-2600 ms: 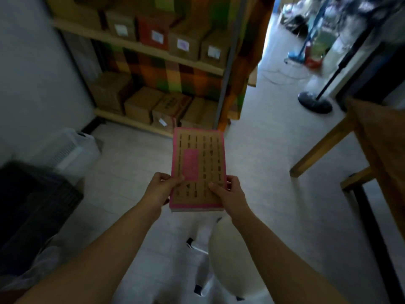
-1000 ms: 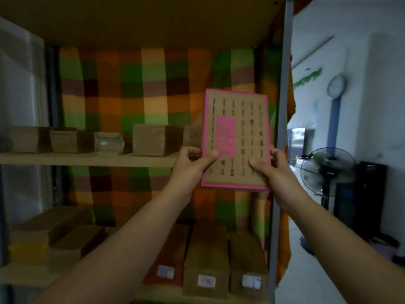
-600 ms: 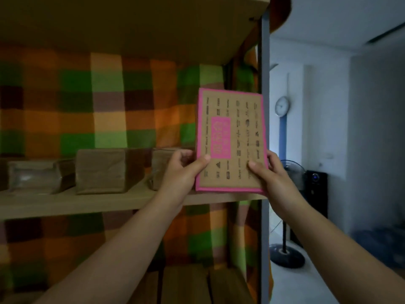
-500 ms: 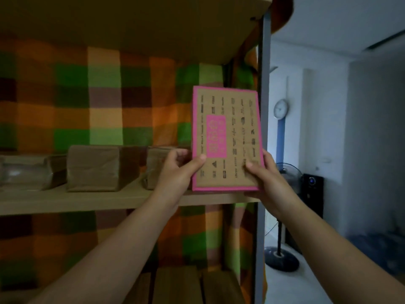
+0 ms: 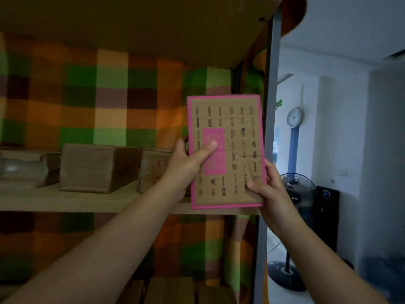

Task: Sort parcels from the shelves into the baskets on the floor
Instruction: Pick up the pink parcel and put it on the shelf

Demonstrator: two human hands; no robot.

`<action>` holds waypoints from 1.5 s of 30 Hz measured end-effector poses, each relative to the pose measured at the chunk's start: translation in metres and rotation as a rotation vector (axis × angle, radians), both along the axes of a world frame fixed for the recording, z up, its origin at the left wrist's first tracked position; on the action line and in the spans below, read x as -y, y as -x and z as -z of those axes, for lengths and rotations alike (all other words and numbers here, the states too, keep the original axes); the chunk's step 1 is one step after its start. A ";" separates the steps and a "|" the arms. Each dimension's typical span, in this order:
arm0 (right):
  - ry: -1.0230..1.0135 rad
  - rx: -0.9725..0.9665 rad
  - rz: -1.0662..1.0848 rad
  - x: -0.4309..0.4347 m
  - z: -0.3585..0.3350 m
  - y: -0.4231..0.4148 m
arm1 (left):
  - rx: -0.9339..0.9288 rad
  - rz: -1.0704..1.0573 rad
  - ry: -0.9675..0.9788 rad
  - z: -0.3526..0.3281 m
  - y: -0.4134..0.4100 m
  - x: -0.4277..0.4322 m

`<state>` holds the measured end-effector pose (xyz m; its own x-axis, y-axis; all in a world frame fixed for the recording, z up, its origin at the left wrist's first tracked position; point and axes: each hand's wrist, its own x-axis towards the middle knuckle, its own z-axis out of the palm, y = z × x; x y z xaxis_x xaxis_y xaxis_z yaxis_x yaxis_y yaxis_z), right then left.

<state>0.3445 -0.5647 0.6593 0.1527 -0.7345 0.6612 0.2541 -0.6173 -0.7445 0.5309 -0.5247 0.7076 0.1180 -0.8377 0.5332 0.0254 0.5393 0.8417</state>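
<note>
Head view, the only one: the person has a flat, pink-edged parcel [image 5: 232,137] held upright in front of the shelf [image 5: 87,201], printed face towards the camera; its bottom edge sits about level with the shelf's front lip, but whether it touches the board can't be told from here. The left hand [image 5: 186,165] pinches the left edge, thumb pressed flat on the pink label and the other fingers curled out of sight behind; the right hand [image 5: 269,189] pinches the lower right corner, thumb on the front and fingers [image 5: 270,170] wrapped round the edge. So both hands are closed on it, nothing loose.

For doing this bit well, probably: keep the two-sided pinch while carrying, since a thin card mailer like this bends and slides easily if held by one corner; watch the grey metal post [image 5: 268,128] just beside the parcel's right edge, and draw the parcel straight back rather than swinging it right. The brown boxes [image 5: 92,167] on the shelf stand just behind the left hand, so knuckles could nudge one. The baskets aren't in shot; the person would need to look down before letting go, and lower it in, not drop it.
</note>
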 end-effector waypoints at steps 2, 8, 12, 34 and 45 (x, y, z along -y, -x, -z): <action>-0.012 -0.016 -0.008 0.003 0.000 0.003 | -0.002 -0.003 0.011 -0.001 0.002 0.001; -0.007 0.029 -0.043 0.005 -0.023 0.010 | 0.122 -0.093 0.073 0.007 0.013 0.004; 0.044 -0.003 0.163 0.001 -0.026 0.006 | 0.237 -0.335 0.191 0.005 0.018 0.012; 0.094 0.179 0.155 -0.019 -0.021 -0.007 | 0.309 -0.185 0.230 0.010 0.029 0.012; 0.267 0.088 0.170 -0.030 -0.018 -0.013 | 0.225 -0.136 0.315 0.009 0.031 -0.002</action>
